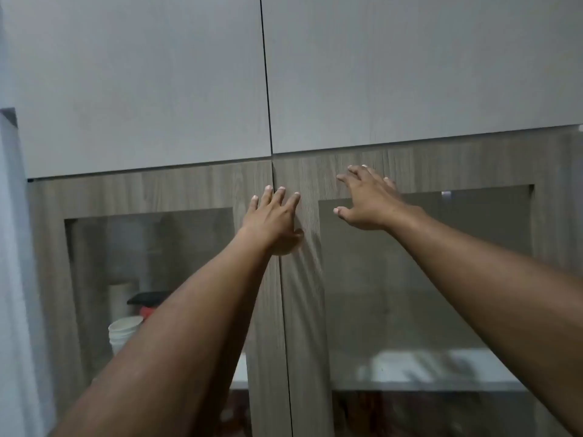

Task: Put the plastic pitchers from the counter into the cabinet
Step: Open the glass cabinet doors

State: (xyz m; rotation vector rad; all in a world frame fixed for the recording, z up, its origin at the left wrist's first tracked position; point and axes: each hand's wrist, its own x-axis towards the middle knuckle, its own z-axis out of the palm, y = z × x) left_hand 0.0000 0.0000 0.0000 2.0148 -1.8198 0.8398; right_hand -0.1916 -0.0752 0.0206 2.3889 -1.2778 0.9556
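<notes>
Head view shows my left hand (271, 220) and right hand (369, 200), fingers spread and empty, on the shut cabinet doors (303, 310); no pitcher or desk in sight, so I can't tell whether stowing has begun.

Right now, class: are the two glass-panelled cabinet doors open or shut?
Shut. The left door and right door meet in one thin seam, both flush, with both hands spread flat near it.
</notes>
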